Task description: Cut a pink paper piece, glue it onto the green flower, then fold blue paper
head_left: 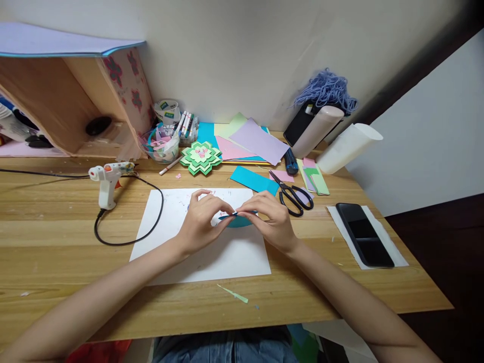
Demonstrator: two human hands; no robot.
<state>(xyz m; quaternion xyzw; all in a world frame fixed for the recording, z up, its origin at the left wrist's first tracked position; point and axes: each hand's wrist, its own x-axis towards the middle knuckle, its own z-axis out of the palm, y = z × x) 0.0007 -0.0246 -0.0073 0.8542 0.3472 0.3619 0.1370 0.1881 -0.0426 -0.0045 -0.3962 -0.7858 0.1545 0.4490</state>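
Note:
My left hand (204, 218) and my right hand (269, 218) meet over a white sheet (212, 254) in the middle of the wooden desk (56, 237). Both pinch a small piece of blue paper (237, 220) between thumb and fingers, one hand at each end. The paper's thin edge faces me and its lower part curves below my fingers. Black scissors (295, 196) lie just right of my right hand. A blue paper strip (254, 180) lies behind my hands.
A white glue gun (108, 182) stands at the left, its black cord (124, 241) looping to the sheet. A green layered paper flower (200, 157), coloured papers (251, 141), a bowl of scraps (162, 146), markers, rolled white tubes (348, 147) and a phone (363, 234) ring the work area.

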